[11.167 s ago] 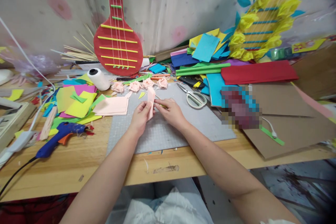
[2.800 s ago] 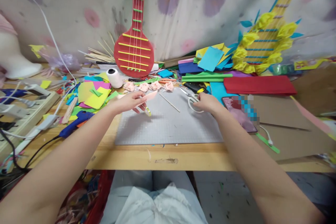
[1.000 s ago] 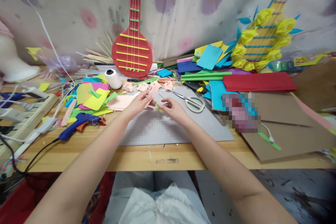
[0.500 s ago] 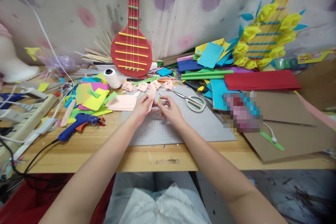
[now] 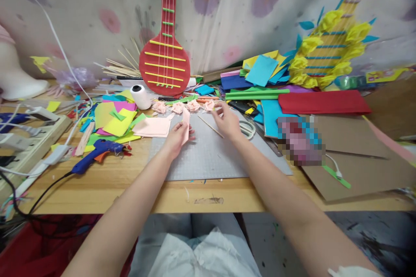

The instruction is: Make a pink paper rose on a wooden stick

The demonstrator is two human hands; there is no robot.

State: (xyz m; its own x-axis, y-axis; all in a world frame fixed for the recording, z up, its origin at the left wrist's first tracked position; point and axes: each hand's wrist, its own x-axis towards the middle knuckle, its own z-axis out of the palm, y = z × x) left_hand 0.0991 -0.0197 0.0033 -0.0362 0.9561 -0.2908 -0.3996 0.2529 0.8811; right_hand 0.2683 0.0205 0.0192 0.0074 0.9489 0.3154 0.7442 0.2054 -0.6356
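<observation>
My left hand (image 5: 176, 137) is closed on an upright pink paper strip (image 5: 186, 122) above the grey cutting mat (image 5: 208, 160). My right hand (image 5: 228, 122) is stretched to the far side of the mat. Its fingertips are pinched together beside the rightmost of several pink paper roses (image 5: 209, 104); what they hold, if anything, is too small to make out. A thin wooden stick (image 5: 210, 126) lies on the mat between my hands. White-handled scissors (image 5: 249, 130) lie partly under my right hand.
A stack of pink paper (image 5: 152, 127) lies left of the mat, with coloured sheets (image 5: 115, 120) and a blue glue gun (image 5: 94, 156) further left. A white thread spool (image 5: 141, 96) and a red paper guitar (image 5: 164, 67) stand behind. Brown cardboard (image 5: 357, 160) lies at right.
My right hand has left the pink strip and moved back and to the right, toward the roses and scissors. My left hand still holds the strip.
</observation>
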